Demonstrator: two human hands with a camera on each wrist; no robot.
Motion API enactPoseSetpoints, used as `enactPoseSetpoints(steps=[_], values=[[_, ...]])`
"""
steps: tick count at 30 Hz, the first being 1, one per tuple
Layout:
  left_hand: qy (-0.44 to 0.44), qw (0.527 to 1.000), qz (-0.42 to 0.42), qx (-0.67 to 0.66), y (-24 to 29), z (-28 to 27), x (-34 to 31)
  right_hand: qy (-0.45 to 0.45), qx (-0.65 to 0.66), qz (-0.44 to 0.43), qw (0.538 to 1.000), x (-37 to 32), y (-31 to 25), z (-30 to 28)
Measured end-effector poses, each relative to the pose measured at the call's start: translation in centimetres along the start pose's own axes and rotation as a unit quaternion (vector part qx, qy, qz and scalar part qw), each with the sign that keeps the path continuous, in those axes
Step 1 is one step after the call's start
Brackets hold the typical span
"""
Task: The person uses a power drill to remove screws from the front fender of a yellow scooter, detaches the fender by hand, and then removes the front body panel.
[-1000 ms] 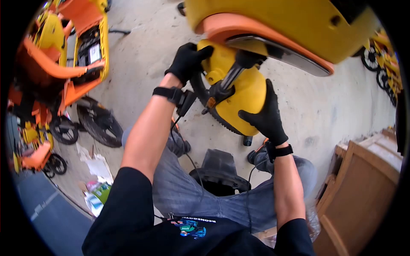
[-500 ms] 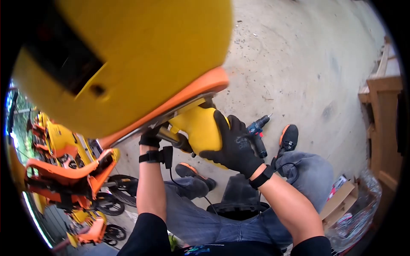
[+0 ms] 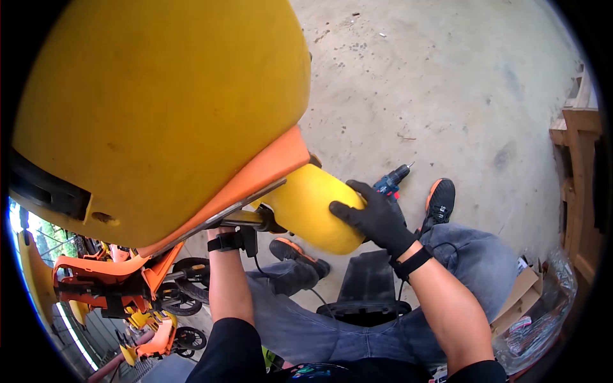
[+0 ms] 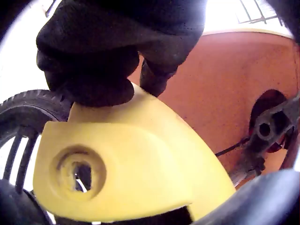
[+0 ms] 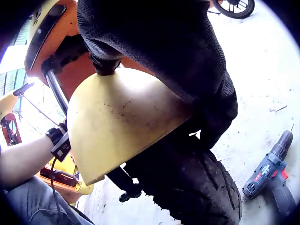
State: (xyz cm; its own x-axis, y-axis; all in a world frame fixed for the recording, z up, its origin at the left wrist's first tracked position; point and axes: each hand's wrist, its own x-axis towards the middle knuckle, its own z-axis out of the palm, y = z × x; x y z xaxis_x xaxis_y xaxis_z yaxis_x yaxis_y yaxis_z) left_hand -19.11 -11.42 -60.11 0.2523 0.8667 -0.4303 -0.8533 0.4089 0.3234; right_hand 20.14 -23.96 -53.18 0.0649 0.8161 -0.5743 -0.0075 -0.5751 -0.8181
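Head view: yellow fender (image 3: 311,209), cardboard box (image 3: 518,297)

No text can be read clearly. Small pale marks, too small to make out, stand on the drill (image 5: 268,171) at lower right in the right wrist view and the shoe (image 3: 440,203) right of centre in the head view.
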Motion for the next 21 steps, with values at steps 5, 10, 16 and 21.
enactPoseSetpoints(steps=[5, 10, 16, 21], values=[[-0.064, 0.950, 0.034, 0.303, 2.4, -1.3, -0.5, -0.016, 0.078, 0.029, 0.996, 1.4, 0.6, -0.5], [-0.049, 0.900, 0.084, 0.425, 3.4, -1.3, -1.2, 0.027, 0.061, -0.070, 0.995, 0.9, -1.8, -1.0], [-0.101, 0.381, 0.322, 0.861, 0.3, 4.1, 1.4, 0.006, -0.028, -0.075, 0.997, -2.0, -6.3, -1.6], [-0.064, 0.169, 0.207, 0.961, -0.4, 11.2, -0.7, 0.031, -0.179, -0.203, 0.962, -2.2, -5.0, -2.1]])
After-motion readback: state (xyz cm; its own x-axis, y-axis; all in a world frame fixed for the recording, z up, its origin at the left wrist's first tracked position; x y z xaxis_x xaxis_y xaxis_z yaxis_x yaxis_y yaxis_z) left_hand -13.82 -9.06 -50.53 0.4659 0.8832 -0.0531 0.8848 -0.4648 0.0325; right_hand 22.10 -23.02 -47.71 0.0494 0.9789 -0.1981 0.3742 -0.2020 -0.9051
